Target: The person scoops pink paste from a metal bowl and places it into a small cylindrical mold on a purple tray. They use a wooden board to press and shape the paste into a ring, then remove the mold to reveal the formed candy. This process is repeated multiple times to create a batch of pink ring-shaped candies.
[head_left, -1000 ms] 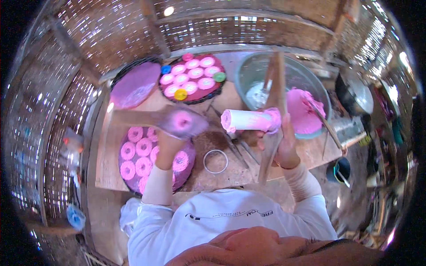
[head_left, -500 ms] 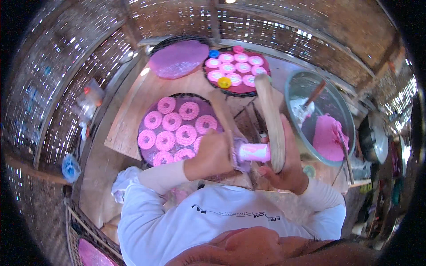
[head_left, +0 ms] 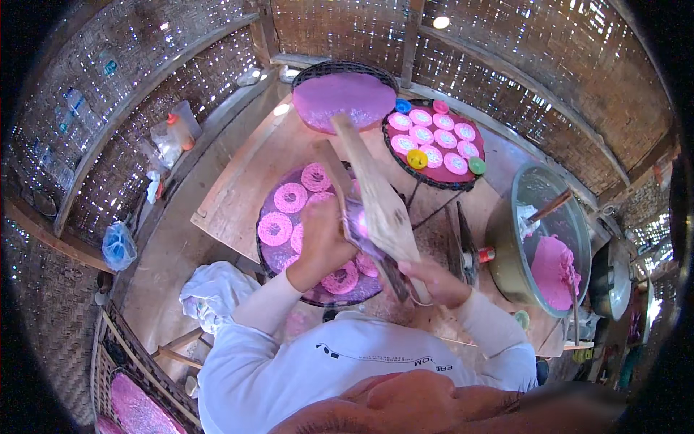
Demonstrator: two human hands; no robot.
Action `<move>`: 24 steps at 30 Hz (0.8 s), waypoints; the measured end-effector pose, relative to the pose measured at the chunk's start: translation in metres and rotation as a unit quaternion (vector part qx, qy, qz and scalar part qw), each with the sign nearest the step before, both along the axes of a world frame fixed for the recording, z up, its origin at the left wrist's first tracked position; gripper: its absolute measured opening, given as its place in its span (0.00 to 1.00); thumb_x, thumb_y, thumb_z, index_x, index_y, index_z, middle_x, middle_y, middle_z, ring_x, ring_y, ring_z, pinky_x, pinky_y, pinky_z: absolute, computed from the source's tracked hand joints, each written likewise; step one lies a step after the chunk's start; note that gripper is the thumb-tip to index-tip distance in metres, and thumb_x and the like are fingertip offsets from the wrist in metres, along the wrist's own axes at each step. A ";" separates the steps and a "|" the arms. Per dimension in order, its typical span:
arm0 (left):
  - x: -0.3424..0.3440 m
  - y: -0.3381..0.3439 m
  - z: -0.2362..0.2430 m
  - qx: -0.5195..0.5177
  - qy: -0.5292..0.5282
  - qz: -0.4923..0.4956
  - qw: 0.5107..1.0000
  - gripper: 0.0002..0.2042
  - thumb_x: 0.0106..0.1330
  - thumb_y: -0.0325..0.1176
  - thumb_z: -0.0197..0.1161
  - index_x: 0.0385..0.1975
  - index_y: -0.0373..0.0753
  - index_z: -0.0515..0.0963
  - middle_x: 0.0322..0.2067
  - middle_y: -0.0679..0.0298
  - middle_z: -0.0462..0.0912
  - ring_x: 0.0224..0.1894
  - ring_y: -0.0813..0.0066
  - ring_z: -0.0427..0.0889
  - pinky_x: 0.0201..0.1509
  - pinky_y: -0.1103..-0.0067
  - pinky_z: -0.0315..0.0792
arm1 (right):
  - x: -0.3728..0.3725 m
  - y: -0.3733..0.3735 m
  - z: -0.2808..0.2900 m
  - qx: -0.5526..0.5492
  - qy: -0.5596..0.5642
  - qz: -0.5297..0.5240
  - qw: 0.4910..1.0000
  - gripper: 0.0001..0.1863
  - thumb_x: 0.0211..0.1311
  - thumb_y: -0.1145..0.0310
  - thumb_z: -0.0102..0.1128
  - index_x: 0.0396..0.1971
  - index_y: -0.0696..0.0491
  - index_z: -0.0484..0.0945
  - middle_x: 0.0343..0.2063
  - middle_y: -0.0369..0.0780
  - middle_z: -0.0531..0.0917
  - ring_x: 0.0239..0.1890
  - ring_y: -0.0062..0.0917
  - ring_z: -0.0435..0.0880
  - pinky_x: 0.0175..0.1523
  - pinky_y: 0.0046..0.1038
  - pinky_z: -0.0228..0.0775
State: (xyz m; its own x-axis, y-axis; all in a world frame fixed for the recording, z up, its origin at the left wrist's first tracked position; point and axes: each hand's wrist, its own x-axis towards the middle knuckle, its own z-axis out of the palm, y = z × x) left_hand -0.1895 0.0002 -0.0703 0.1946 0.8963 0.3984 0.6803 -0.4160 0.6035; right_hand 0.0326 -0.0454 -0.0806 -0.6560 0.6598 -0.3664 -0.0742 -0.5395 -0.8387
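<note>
A wooden hand press tilts over the near round tray [head_left: 269,249], which carries several pink dough rings [head_left: 275,228]. Its pale wooden bar [head_left: 379,202] lies close against a darker wooden board [head_left: 332,168]. My left hand [head_left: 320,235] is closed around the darker board, above the rings, and covers some of them. At the bar's lower end, my right hand [head_left: 442,282] grips the pale wood; part of its fingers is hidden. Between the two wooden parts shows a purplish sleeve [head_left: 356,217]; what it contains cannot be made out.
Behind stand a pink-covered tray [head_left: 343,98] and a tray of pink-and-white rounds [head_left: 432,155] with small coloured cups. To the right is a large basin [head_left: 506,249] with pink dough [head_left: 553,271] and a wooden-handled tool [head_left: 549,206]. White cloth [head_left: 220,293] lies at left.
The press has swung left over the near tray. Its two wooden parts, earlier apart with a pink-and-white cylinder between them, are now close together. My right hand has shifted to the bar's lower end.
</note>
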 end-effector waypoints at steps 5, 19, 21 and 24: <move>-0.096 0.009 -0.042 0.246 -0.182 0.261 0.915 0.21 0.53 0.33 0.61 0.46 0.33 0.67 0.33 0.59 0.73 0.37 0.69 0.71 0.44 0.76 0.61 | -0.077 0.113 0.017 0.354 -0.141 -0.081 0.921 0.28 0.51 0.54 0.61 0.46 0.59 0.71 0.40 0.38 0.78 0.41 0.21 0.76 0.46 0.25 0.67; -0.187 -0.049 -0.094 0.014 -0.268 0.289 0.919 0.10 0.55 0.26 0.58 0.36 0.34 0.70 0.20 0.70 0.65 0.25 0.83 0.64 0.32 0.85 0.61 | -0.160 0.376 -0.065 0.444 -0.605 -0.250 0.612 0.45 0.36 0.42 0.66 0.54 0.54 0.63 0.47 0.49 0.73 0.51 0.45 0.70 0.55 0.42 0.60; -0.190 -0.046 -0.099 -0.008 -0.257 0.278 0.925 0.11 0.53 0.27 0.60 0.36 0.35 0.72 0.19 0.69 0.66 0.24 0.81 0.65 0.31 0.84 0.62 | -0.156 0.344 -0.041 0.526 -0.585 -0.282 0.549 0.38 0.41 0.44 0.64 0.51 0.53 0.68 0.45 0.49 0.73 0.51 0.43 0.69 0.55 0.39 0.59; -0.192 -0.032 -0.110 -0.051 -0.169 0.275 0.945 0.10 0.53 0.29 0.60 0.35 0.35 0.73 0.18 0.66 0.68 0.23 0.79 0.68 0.28 0.82 0.63 | -0.113 0.304 -0.030 0.652 -0.435 -0.241 0.572 0.29 0.47 0.52 0.62 0.47 0.54 0.71 0.44 0.48 0.73 0.50 0.41 0.70 0.54 0.37 0.61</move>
State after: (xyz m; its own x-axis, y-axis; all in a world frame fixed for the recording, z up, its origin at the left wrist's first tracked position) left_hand -0.3812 -0.0319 -0.1802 -0.4346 0.8619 0.2611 0.5388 0.0165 0.8423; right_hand -0.0808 0.2588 -0.1110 -0.2267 0.7715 0.5945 0.8006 0.4952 -0.3375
